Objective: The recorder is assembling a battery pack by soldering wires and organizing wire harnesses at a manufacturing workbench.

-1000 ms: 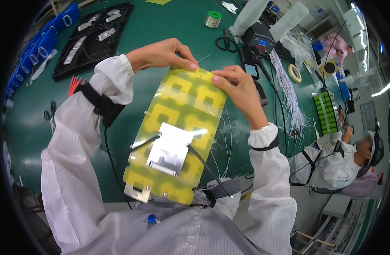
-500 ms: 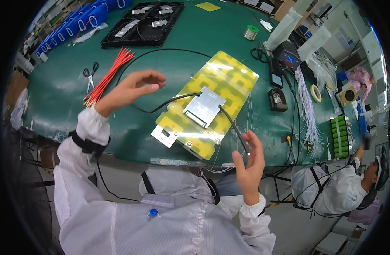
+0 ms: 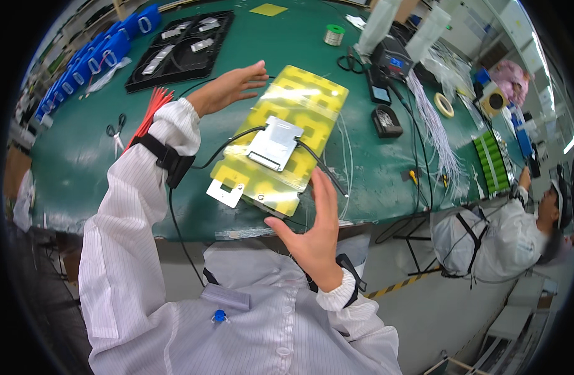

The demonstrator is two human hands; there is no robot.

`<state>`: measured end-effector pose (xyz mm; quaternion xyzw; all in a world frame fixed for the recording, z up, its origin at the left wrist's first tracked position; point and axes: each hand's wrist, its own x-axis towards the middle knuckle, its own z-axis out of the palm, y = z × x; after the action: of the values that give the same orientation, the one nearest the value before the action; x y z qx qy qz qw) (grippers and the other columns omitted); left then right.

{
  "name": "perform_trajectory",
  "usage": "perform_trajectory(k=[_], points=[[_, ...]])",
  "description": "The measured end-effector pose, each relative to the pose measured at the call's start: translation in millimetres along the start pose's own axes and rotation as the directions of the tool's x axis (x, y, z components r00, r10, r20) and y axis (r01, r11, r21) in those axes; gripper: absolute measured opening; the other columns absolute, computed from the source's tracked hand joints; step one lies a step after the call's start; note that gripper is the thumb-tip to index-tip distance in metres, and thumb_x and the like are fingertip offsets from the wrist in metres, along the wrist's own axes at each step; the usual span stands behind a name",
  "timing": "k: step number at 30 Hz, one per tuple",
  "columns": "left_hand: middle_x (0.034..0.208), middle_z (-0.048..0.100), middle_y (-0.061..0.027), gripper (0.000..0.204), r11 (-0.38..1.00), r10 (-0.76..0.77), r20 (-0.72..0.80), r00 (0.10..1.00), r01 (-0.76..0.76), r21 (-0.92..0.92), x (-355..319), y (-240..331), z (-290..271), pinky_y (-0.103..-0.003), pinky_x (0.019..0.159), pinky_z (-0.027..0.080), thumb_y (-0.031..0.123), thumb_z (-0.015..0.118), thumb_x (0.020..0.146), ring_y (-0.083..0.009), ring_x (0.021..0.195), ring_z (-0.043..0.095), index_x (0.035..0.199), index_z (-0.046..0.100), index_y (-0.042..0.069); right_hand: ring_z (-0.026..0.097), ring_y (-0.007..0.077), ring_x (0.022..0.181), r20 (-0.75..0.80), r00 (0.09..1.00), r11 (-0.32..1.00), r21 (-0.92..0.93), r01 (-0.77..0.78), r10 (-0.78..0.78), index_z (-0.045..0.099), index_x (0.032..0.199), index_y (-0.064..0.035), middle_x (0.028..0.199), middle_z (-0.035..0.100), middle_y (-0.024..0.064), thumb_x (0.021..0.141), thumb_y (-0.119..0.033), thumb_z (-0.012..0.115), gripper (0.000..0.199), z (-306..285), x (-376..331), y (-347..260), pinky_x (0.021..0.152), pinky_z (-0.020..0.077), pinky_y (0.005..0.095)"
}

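Observation:
A flat yellow pack (image 3: 307, 92) under glossy clear film lies slanted on the green table. On top of it rests a silver metal-cased module (image 3: 275, 144), with a black cable leaving each side. A pale metal plate (image 3: 225, 192) with a square cutout sticks out from the pack's near left corner. My left hand (image 3: 232, 87) is held open beside the far left edge, fingers stretched toward the pack. Close to its near right edge, my right hand (image 3: 317, 234) is open, thumb and fingers spread apart around the corner. Whether its fingertips touch the pack I cannot tell.
Red wires (image 3: 150, 112) and scissors (image 3: 116, 132) lie left, below a black tray (image 3: 180, 53). Toward the right are a solder spool (image 3: 334, 35), a soldering station (image 3: 392, 59), a small black box (image 3: 387, 122) and white wires (image 3: 434, 128). A co-worker (image 3: 496, 240) sits at right.
My left hand has moved right and away from me, to the pack's far left side. The right hand has come left to the near edge, past the cable end. The whole view has shifted.

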<state>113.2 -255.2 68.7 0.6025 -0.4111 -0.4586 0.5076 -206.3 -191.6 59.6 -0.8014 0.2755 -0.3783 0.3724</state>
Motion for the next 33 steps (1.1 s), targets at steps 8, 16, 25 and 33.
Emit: perform_trajectory(k=[8,16,25,33], points=[[0.119,0.059,-0.0093,0.057,0.945,-0.044,0.26,0.965,0.124,-0.301,55,-18,24,-0.027,0.095,0.042,0.048,0.041,0.097,-0.015,0.106,0.057,0.126,0.051,0.0,0.055,0.0361,0.113,-0.103,0.995,1.0,-0.002,0.006,-0.006,0.042,0.134,0.004,0.127,0.052,0.0228,0.063,-0.016,0.084,0.084,8,-1,9,0.09,0.0485,0.0369],[0.122,0.059,-0.0087,0.053,0.956,-0.013,0.224,0.975,0.078,-0.282,54,-26,-1,-0.028,0.096,0.041,0.045,0.045,0.096,-0.0147,0.109,0.056,0.123,0.053,0.0,0.06,0.0342,0.109,-0.054,0.997,0.997,-0.055,0.049,-0.052,0.053,0.124,0.0042,0.125,0.055,0.0229,0.059,-0.009,0.084,0.073,-16,12,18,0.089,0.0502,0.0344],[0.13,0.052,-0.0012,0.056,0.985,-0.03,-0.056,0.998,0.02,-0.171,-8,-33,-31,-0.034,0.105,0.026,0.05,0.045,0.094,-0.0144,0.122,0.044,0.128,0.052,0.006,0.065,0.0287,0.091,-0.074,0.997,1.0,-0.009,-0.027,0.027,0.066,0.099,0.0014,0.101,0.067,0.0163,0.062,-0.013,0.084,0.044,-50,31,49,0.078,0.051,0.0328],[0.134,0.049,-0.0008,0.057,0.994,-0.018,-0.185,0.983,-0.003,-0.108,-47,-41,-39,-0.036,0.106,0.024,0.052,0.045,0.094,-0.0145,0.126,0.038,0.131,0.05,0.01,0.06,0.0258,0.084,-0.047,0.971,0.972,-0.003,-0.234,0.233,0.058,0.096,0.0001,0.094,0.058,0.0113,0.073,-0.013,0.076,0.032,-80,-61,88,0.075,0.0481,0.0333]])
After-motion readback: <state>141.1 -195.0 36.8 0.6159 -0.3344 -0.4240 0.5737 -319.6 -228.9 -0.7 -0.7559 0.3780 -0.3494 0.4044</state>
